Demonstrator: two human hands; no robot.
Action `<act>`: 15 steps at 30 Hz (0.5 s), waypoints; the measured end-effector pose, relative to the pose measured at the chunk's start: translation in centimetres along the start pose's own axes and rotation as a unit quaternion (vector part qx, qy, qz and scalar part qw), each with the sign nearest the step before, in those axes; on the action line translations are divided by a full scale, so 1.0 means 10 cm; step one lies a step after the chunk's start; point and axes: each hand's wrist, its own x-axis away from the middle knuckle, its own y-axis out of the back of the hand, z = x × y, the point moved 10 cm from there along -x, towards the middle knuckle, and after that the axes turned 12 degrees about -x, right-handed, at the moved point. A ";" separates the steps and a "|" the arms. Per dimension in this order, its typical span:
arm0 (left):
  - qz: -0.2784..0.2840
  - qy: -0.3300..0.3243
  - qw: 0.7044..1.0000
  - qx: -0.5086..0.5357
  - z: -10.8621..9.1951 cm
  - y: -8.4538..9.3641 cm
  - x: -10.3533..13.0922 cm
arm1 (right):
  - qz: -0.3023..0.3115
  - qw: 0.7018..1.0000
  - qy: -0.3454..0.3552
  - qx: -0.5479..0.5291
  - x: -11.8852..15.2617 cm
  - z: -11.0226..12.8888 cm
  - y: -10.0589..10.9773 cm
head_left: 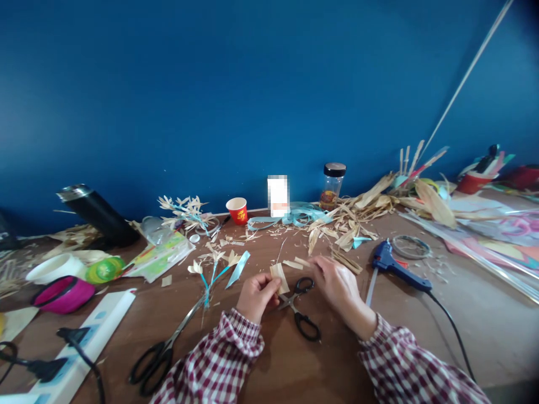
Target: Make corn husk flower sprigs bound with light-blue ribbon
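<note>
Between the thumb and fingers of my left hand point(260, 293) is a pale piece of corn husk point(278, 277), held just above the table. My right hand point(340, 285) is closed and turned palm down, its fingertips at the end of a narrow husk strip point(301, 262); the palm side is hidden. Below and between the hands lie small black-handled scissors point(300, 307), blades partly apart. To the left rests a spray of pale husk flowers on blue-wrapped stems point(207, 286), touching larger scissors point(162, 348). A blue strip point(238, 269) lies beside the flowers.
A blue glue gun point(398, 266) with its cord lies at right. Dried husks point(353, 216) and scraps are heaped at the back, near a lidded jar point(332, 185) and a red paper cup point(237, 211). A power strip point(86, 339) and black bottle point(103, 216) occupy the left.
</note>
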 end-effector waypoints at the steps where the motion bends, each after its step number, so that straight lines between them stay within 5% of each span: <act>1: 0.003 0.000 1.000 0.005 -0.01 -0.01 0.01 | 0.012 1.000 0.007 0.015 0.01 0.01 -0.03; 9: 0.004 -0.031 0.998 0.051 -0.17 -0.01 0.07 | -0.017 0.999 0.033 -0.017 0.01 0.06 0.04; 12: 0.008 -0.048 0.998 0.041 -0.18 -0.01 0.06 | -0.042 0.990 0.054 -0.126 0.01 0.12 0.10; 15: 0.028 -0.056 0.998 0.009 -0.19 -0.06 0.07 | 0.016 0.957 0.070 -0.280 0.03 0.22 0.00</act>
